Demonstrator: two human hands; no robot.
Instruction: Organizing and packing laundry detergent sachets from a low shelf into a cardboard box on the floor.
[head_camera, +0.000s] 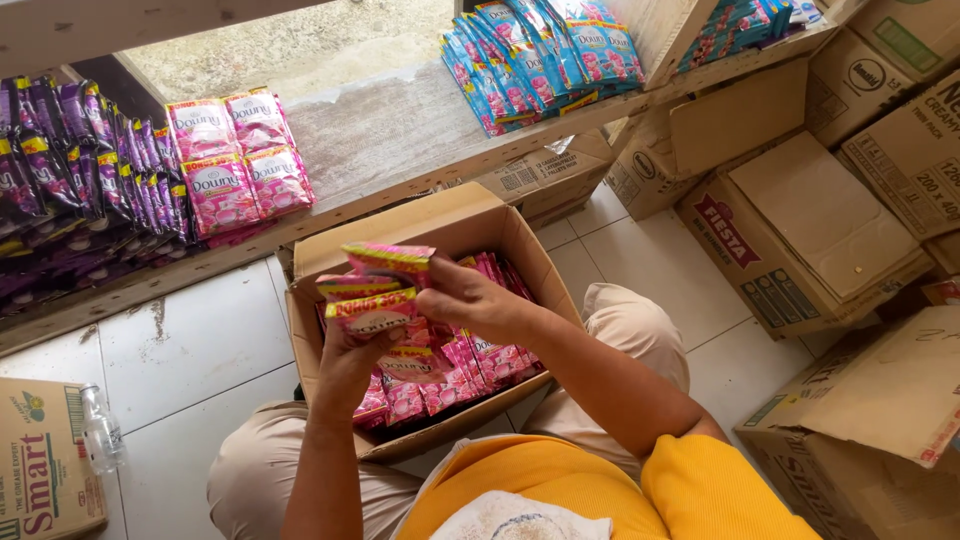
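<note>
A long wooden shelf (400, 140) runs across the top of the view, carrying purple sachets (70, 150) at its left end, a stack of pink sachets (240, 160) beside them, and blue sachets (545, 55) further right. Stacked cardboard cartons (820, 220) fill the right side on the white tiled floor (200, 340), and another carton (40, 460) with a clear plastic bottle (100, 430) against it lies at the lower left. Between the seated person's knees stands an open cardboard box (420, 225), packed with rows of pink sachets (470, 360). Above that box both hands hold a small bundle of pink sachets (375, 290). The left hand (350, 355) grips the bundle from below, fingers closed around its lower edge. The right hand (470, 300) comes in from the right, its fingers pinched together on the upper sachets of the same bundle. The bundle sits just over the box's left half, near the front of the shelf.
</note>
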